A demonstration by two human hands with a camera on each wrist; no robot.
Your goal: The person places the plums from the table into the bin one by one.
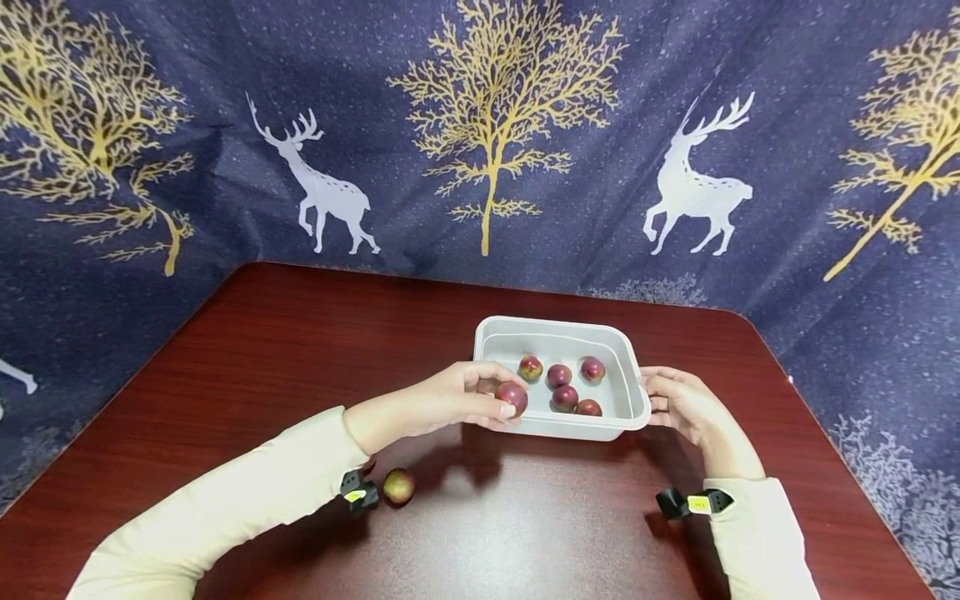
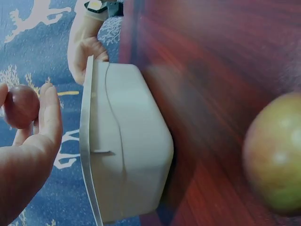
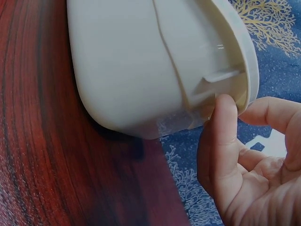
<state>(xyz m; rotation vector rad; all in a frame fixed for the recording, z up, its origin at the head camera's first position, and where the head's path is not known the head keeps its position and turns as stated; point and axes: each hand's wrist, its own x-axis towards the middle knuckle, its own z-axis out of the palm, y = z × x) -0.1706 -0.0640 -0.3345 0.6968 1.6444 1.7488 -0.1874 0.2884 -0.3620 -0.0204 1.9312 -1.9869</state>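
In the head view my left hand (image 1: 472,400) holds a dark red plum (image 1: 512,399) between thumb and fingers, at the near left rim of a white plastic tub (image 1: 577,429). The left wrist view shows this plum (image 2: 21,107) in the fingers, higher than the tub's rim. Several red plums (image 1: 564,398) lie inside on the tub's bottom. At the tub's right end my right hand (image 1: 686,404) grips the rim. Close up in the right wrist view, fingertips (image 3: 225,106) touch the outer wall just below the rim.
A yellow-green plum (image 1: 399,486) lies on the dark red wooden table (image 1: 480,533) below the left forearm. Another plum (image 1: 368,465) is mostly hidden behind the left wrist. A blue cloth (image 1: 420,225) with deer and trees hangs behind the table.
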